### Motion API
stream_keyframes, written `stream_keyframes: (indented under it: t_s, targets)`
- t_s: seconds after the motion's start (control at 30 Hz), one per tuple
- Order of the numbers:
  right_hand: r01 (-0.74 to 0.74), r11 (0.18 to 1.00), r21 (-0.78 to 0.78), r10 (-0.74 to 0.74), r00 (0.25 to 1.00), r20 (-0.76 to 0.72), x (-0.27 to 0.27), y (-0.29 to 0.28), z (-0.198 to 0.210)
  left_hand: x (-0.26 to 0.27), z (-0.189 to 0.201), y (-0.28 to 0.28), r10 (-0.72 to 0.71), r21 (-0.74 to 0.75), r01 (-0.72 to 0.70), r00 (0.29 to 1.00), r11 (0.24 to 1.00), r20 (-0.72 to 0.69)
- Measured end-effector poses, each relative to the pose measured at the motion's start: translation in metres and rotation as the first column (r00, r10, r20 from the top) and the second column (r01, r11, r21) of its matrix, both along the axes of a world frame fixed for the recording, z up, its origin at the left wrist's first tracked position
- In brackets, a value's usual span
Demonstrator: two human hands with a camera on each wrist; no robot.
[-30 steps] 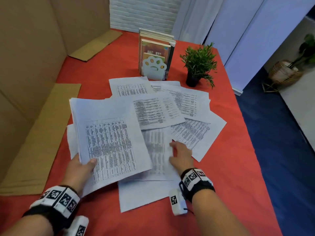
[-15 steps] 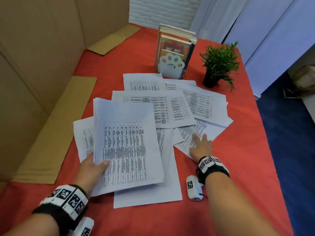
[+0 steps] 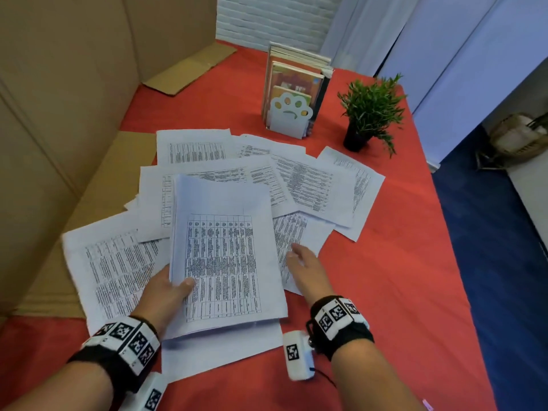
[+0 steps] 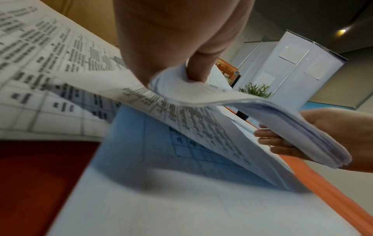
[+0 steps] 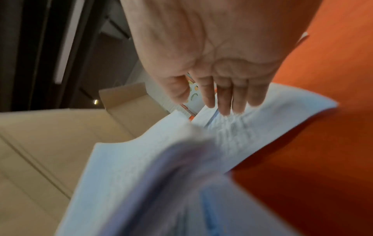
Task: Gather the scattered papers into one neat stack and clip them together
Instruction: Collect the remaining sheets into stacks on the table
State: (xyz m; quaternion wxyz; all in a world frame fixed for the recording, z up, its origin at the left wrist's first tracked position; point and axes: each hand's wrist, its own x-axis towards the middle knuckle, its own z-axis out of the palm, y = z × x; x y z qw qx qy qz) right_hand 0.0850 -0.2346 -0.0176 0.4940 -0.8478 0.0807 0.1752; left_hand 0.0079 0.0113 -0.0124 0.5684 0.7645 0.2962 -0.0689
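Note:
My left hand (image 3: 166, 292) grips a stack of printed papers (image 3: 225, 256) at its lower left edge, thumb on top, and holds it tilted above the red table. In the left wrist view the same stack (image 4: 282, 127) bends over my fingers (image 4: 197, 70). My right hand (image 3: 305, 268) lies with straight fingers on a loose sheet (image 3: 299, 232) just right of the stack. In the right wrist view its fingertips (image 5: 226, 103) touch that sheet (image 5: 262, 121). Several more printed sheets (image 3: 311, 182) lie scattered and overlapping further back and at the left (image 3: 112, 262). No clip is in view.
A paw-shaped book stand with books (image 3: 290, 114) and a small potted plant (image 3: 367, 114) stand at the back of the red table (image 3: 385, 292). Cardboard walls (image 3: 59, 114) line the left side. The table's right edge drops to a blue floor (image 3: 489, 262).
My right hand drew back from the far loose sheets toward the stack and now rests on the sheet beside it. My left hand kept its hold and brought the stack toward the middle.

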Motion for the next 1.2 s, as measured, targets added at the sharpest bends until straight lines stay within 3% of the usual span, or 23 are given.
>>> stream_keyframes:
  t_s: [0.07,0.2,0.33,0.43,0.5,0.57,0.67,0.77,0.87,0.97,1.1,1.13,1.2]
  targets:
    - [0.012,0.988,0.155,0.008,0.992,-0.123,-0.013,0.012,0.008,0.002,-0.001,-0.007,-0.031,0.003,0.031,0.999,1.0,-0.022]
    - [0.105,0.985,0.14,-0.094,0.992,-0.083,-0.028,0.016,0.002,0.007,-0.006,-0.019,-0.026,0.087,0.034,0.995,0.996,-0.093]
    - [0.142,0.977,0.16,-0.135,0.989,-0.052,-0.042,0.006,0.004,0.016,-0.003,-0.033,0.012,0.114,-0.008,0.999,0.993,-0.033]
    - [0.243,0.966,0.083,-0.248,0.968,0.047,-0.045,-0.015,0.01,0.016,0.014,-0.056,-0.077,-0.009,0.077,0.997,0.997,0.031]
    - [0.352,0.935,0.035,-0.353,0.93,0.097,-0.042,-0.042,0.014,0.015,0.026,-0.074,-0.167,-0.174,0.18,0.982,0.968,0.087]
    - [0.453,0.891,0.002,-0.451,0.886,0.107,-0.04,-0.076,0.02,0.017,0.03,-0.086,-0.205,-0.225,0.229,0.971,0.947,0.125]
    - [0.573,0.806,-0.15,-0.555,0.819,0.145,-0.039,-0.137,0.026,0.025,0.021,-0.085,-0.217,0.003,0.219,0.965,0.976,0.146]
    - [0.628,0.726,-0.281,-0.612,0.776,0.154,-0.038,-0.19,0.026,0.032,0.011,-0.073,-0.241,0.271,0.198,0.961,0.942,0.133]
    - [0.577,0.687,-0.442,-0.59,0.798,0.126,-0.041,-0.223,0.03,0.039,-0.001,-0.057,-0.259,0.428,0.202,0.963,0.881,0.079]
    - [0.539,0.629,-0.561,-0.585,0.803,0.116,-0.04,-0.232,0.03,0.044,-0.012,-0.04,-0.237,0.584,0.229,0.969,0.779,-0.065]
    - [0.437,0.413,-0.799,-0.485,0.848,0.214,-0.026,-0.21,0.028,0.046,-0.018,-0.013,-0.114,0.673,0.245,0.966,0.698,-0.233]
    - [0.424,0.424,-0.8,-0.433,0.871,0.231,-0.021,-0.199,0.028,0.045,-0.019,-0.005,-0.071,0.677,0.24,0.961,0.696,-0.268]
    - [0.375,0.535,-0.757,-0.32,0.919,0.23,-0.011,-0.173,0.024,0.04,-0.02,0.011,0.023,0.665,0.206,0.948,0.718,-0.318]
